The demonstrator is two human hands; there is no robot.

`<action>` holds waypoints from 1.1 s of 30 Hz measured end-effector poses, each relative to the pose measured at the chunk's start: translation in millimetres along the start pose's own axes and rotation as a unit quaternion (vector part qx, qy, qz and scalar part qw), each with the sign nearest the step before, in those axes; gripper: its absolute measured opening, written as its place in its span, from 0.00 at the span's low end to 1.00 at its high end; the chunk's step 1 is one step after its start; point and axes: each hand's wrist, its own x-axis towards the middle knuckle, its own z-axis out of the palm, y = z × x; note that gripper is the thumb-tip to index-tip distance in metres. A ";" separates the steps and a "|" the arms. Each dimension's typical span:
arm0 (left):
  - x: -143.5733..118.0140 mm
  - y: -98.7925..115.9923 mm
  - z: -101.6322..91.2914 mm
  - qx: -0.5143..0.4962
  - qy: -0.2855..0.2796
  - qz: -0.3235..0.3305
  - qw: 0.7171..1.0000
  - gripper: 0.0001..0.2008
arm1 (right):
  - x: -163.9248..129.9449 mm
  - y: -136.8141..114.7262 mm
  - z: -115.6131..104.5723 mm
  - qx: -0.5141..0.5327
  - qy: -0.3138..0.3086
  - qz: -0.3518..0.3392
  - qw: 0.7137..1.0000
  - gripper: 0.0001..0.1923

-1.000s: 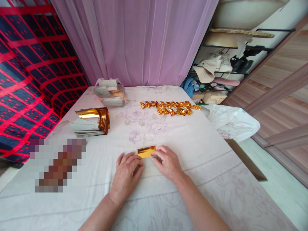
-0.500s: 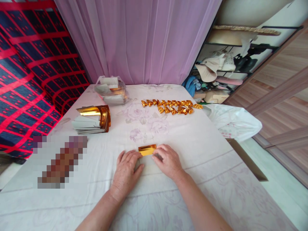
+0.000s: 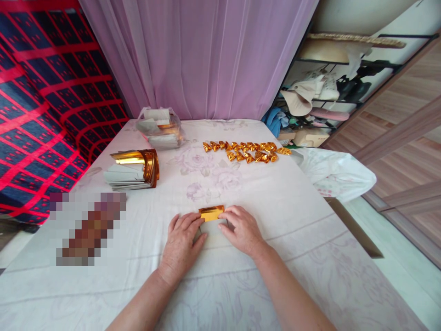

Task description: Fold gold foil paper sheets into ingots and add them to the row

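- Nearest the camera, two bare forearms are extended over the white floral tablecloth (image 3: 303, 220), both palms turned down.
- Left hand (image 3: 182, 243): laid flat on the cloth with fingers loosely together, its fingertips set on the near left edge of the gold foil paper (image 3: 211, 213); nothing is gripped.
- Right hand (image 3: 241, 229): likewise flat, fingers curled slightly, fingertips pressed on the right end of the sheet.
- Gold foil paper: lying on the cloth between the two sets of fingertips, centre of the table; a gold band is seen folded over a pale underside.
- Judged step: a fold is being creased flat. The next move would seem to call for a firm stroke along the crease with the sheet pinned against slipping, since foil is springy.
- Left of the hands, a pixelated patch is noted; its content cannot be told.
- Further back left, a stack of gold foil sheets (image 3: 132, 169) is seen, top sheets curled up.
- Behind it, a clear plastic bag (image 3: 159, 133) holding more sheets.
- Back centre-right, folded gold pieces (image 3: 246, 151) are laid in two close rows.
- At the right table edge, a white plastic bag (image 3: 336, 174).
- Farthest, a lilac curtain (image 3: 203, 55), with a cluttered shelf (image 3: 320, 96) to its right.
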 end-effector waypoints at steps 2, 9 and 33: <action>0.2 -0.2 -0.3 0.001 -0.001 0.000 1.000 0.16 | 0.0 -0.1 -1.0 0.000 -0.002 -0.002 1.000 0.07; 1.4 1.2 -2.2 -0.006 -0.008 -0.003 1.000 0.15 | -0.4 0.6 0.6 0.007 0.014 -0.008 1.000 0.09; 1.2 5.2 -5.6 -0.025 -0.005 -0.008 1.000 0.13 | 0.5 -6.7 -5.2 -0.013 0.023 -0.037 0.999 0.05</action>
